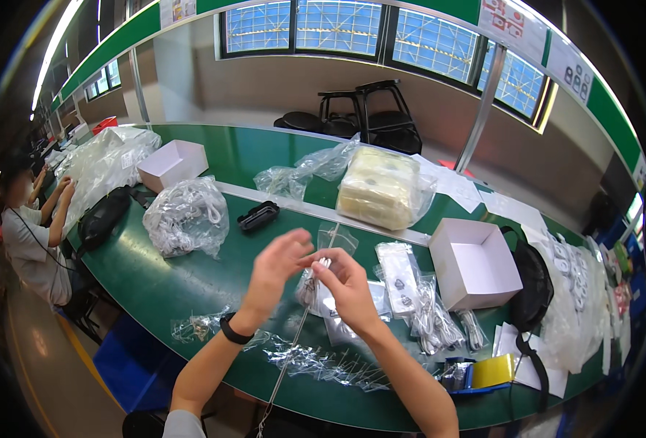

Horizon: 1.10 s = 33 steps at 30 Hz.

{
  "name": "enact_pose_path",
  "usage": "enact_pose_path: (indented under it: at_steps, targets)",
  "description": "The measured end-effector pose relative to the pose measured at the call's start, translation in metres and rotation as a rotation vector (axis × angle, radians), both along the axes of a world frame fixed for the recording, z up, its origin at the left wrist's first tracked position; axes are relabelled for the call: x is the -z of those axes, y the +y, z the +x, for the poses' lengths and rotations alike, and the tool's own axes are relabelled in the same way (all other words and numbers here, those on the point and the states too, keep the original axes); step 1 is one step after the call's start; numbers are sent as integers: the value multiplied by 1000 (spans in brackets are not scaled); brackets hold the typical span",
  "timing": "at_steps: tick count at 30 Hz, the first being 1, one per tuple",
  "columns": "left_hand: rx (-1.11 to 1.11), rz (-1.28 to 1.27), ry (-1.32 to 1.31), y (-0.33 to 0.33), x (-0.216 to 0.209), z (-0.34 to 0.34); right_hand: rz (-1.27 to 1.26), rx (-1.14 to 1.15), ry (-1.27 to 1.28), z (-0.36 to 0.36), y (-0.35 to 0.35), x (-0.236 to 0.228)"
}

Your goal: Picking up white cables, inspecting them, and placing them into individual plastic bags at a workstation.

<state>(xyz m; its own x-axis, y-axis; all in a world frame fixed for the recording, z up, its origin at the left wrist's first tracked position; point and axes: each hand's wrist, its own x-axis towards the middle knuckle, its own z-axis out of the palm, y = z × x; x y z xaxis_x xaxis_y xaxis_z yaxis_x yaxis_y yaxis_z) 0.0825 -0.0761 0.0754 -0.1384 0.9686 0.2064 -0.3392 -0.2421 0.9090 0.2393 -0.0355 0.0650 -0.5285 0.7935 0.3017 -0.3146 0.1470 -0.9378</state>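
Observation:
My right hand (343, 283) is closed, with thumb and fingers pinching a coiled white cable (324, 263). My left hand (280, 257) is beside it, fingers stretched out and apart, its fingertips close to the right hand's. A small clear plastic bag (341, 239) shows just beyond the hands. Under them lies another bundle of cable in plastic (307, 290), partly covered by the right hand. Flat clear bags (337, 328) lie below the right wrist. To the right are white packets (398, 274) and several bagged white cables (436, 325).
An open white box (476, 266) stands right, near a black pouch (533, 285) and a tape dispenser (487, 374). Left are a bag of cables (188, 217), another white box (173, 166) and a black case (258, 217). A wrapped yellowish stack (380, 188) lies beyond. A person (34, 233) works far left.

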Motion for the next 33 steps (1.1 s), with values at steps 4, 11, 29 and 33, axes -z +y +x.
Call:
enact_pose_path:
  at_steps: [4,11,29,33]
  targets:
    - [360,-175,285,4,13,2,-53,-21,105,5,0,-17]
    - [349,-107,266,1,19,14,38,157,-128,25,20,-17]
    - [332,-189,225,2,23,21,337,362,-668,61,22,-44]
    - [247,-163,268,2,13,15,369,331,-1205,101,25,-46]
